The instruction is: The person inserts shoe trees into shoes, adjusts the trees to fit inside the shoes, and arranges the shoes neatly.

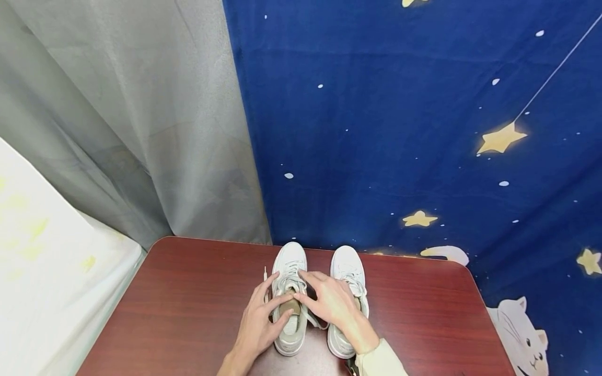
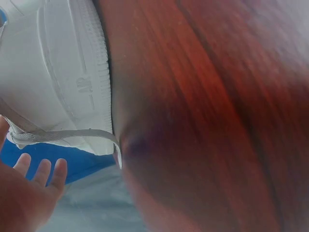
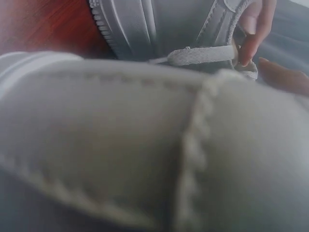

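Observation:
A pair of white sneakers stands side by side, toes pointing away, in the head view. My left hand [image 1: 258, 318] is over the left sneaker [image 1: 289, 339], its fingers spread at the tongue and opening, thumb apart from the forefinger. From the right, my right hand [image 1: 334, 300] reaches across the right sneaker [image 1: 347, 261] to the left one, forefinger by the laces [image 1: 290, 269] and thumb near the tongue, the two apart. A loose lace [image 2: 87, 134] hangs down the left sneaker's side in the left wrist view. Another lace end [image 3: 203, 55] crosses its facing side in the right wrist view.
The sneakers stand on a reddish-brown table [image 1: 197, 292] with rounded far corners. Behind it hang a grey curtain [image 1: 202, 172] and a blue star-patterned cloth [image 1: 352, 156]. White cloth [image 1: 42, 271] is at the left. A small dark object [image 1: 351, 366] lies near the right sleeve.

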The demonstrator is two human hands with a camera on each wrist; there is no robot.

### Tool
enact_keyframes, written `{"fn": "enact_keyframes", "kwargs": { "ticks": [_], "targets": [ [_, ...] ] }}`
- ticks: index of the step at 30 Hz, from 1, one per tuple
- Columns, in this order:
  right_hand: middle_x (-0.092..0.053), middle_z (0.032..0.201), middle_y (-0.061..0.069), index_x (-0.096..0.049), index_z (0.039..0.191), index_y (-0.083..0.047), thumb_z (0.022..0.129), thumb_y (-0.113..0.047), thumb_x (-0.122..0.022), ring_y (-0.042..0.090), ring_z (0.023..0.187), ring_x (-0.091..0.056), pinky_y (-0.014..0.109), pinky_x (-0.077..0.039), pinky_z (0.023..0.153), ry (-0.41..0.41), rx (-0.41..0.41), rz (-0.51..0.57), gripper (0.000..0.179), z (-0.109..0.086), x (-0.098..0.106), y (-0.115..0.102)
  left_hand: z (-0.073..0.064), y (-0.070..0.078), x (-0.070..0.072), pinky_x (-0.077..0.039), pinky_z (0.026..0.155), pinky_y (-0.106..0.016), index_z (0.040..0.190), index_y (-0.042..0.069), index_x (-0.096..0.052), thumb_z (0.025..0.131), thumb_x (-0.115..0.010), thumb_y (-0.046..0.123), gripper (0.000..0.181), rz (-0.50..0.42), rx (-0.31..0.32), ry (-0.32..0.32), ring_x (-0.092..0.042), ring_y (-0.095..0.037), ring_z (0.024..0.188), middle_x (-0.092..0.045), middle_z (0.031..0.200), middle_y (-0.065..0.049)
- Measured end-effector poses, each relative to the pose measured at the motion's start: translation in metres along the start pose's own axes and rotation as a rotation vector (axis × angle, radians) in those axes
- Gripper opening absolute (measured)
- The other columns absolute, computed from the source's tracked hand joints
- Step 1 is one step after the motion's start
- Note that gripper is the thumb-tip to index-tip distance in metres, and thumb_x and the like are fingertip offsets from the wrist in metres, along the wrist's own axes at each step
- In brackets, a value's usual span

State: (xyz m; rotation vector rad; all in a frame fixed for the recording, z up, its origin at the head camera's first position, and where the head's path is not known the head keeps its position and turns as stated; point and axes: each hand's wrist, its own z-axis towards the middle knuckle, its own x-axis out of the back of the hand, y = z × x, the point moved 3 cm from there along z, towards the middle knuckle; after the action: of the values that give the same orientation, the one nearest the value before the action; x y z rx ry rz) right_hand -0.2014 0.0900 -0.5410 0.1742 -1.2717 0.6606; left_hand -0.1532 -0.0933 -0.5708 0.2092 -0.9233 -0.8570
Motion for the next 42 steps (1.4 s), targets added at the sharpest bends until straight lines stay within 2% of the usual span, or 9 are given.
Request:
{"fn": "enact_keyframes", "kwargs": {
  "ticks": [7,14,17,25,32,36,42],
  "targets": [
    [-0.052,0.126,-0.004,-0.05,0.131,-0.021,0.081,-0.061,-0.051,0.016,0.113,-0.05,0.04,-0.046,0.085,0.037,0.088,0.027,0.064,-0.002,0.007,-0.001,-0.002,0.0,0.001,-0.04,0.087,-0.045,0.11,0.025,-0.068,0.073,-0.072,0.042,0.041,0.005,-0.068,0.014,-0.04,-0.03,0.121,-0.041,0.137,-0.014],
    [-0.043,0.137,0.006,-0.05,0.131,-0.018,0.078,-0.062,-0.055,0.026,0.131,-0.03,0.042,-0.026,0.105,0.026,0.177,0.0,0.07,-0.006,0.014,0.001,0.0,-0.001,0.002,-0.034,0.093,-0.041,0.115,0.022,-0.065,0.069,-0.075,0.039,0.049,-0.017,-0.137,0.019,-0.041,-0.034,0.12,-0.041,0.136,-0.018],
    [-0.037,0.141,0.008,-0.049,0.132,-0.017,0.076,-0.064,-0.055,0.028,0.134,-0.023,0.044,-0.02,0.107,0.012,0.192,-0.032,0.074,-0.008,0.018,0.006,0.002,-0.002,0.004,-0.033,0.096,-0.042,0.12,0.021,-0.061,0.07,-0.073,0.042,0.056,0.004,-0.144,0.0,-0.038,-0.034,0.122,-0.039,0.137,-0.018],
    [-0.031,0.144,0.011,-0.038,0.14,-0.018,0.074,-0.07,-0.051,0.029,0.136,-0.014,0.05,-0.017,0.106,0.012,0.175,-0.056,0.085,-0.015,0.029,0.02,0.008,-0.01,0.01,-0.03,0.097,-0.049,0.127,0.019,-0.055,0.072,-0.067,0.053,0.066,0.048,-0.126,-0.023,-0.031,-0.039,0.126,-0.035,0.14,-0.018],
    [-0.031,0.144,0.011,-0.035,0.141,-0.017,0.073,-0.07,-0.052,0.029,0.135,-0.018,0.052,-0.02,0.105,0.016,0.174,-0.052,0.088,-0.02,0.029,0.026,0.007,-0.014,0.012,-0.026,0.099,-0.046,0.131,0.02,-0.051,0.071,-0.067,0.055,0.071,0.068,-0.082,-0.062,-0.03,-0.037,0.128,-0.032,0.143,-0.014],
    [-0.026,0.147,0.008,-0.032,0.142,-0.018,0.072,-0.072,-0.051,0.025,0.136,-0.015,0.05,-0.019,0.106,-0.003,0.154,-0.049,0.09,-0.023,0.03,0.028,0.006,-0.016,0.013,-0.02,0.102,-0.042,0.131,0.019,-0.051,0.07,-0.067,0.056,0.073,0.065,-0.079,-0.057,-0.03,-0.037,0.128,-0.032,0.143,-0.013],
    [-0.023,0.148,0.007,-0.03,0.143,-0.019,0.073,-0.07,-0.052,0.026,0.136,-0.015,0.049,-0.018,0.106,-0.022,0.12,-0.031,0.09,-0.026,0.036,0.036,0.009,-0.021,0.015,-0.026,0.098,-0.048,0.135,0.018,-0.046,0.071,-0.065,0.058,0.078,0.086,-0.069,-0.069,-0.029,-0.037,0.128,-0.029,0.145,-0.013]
  ]
}}
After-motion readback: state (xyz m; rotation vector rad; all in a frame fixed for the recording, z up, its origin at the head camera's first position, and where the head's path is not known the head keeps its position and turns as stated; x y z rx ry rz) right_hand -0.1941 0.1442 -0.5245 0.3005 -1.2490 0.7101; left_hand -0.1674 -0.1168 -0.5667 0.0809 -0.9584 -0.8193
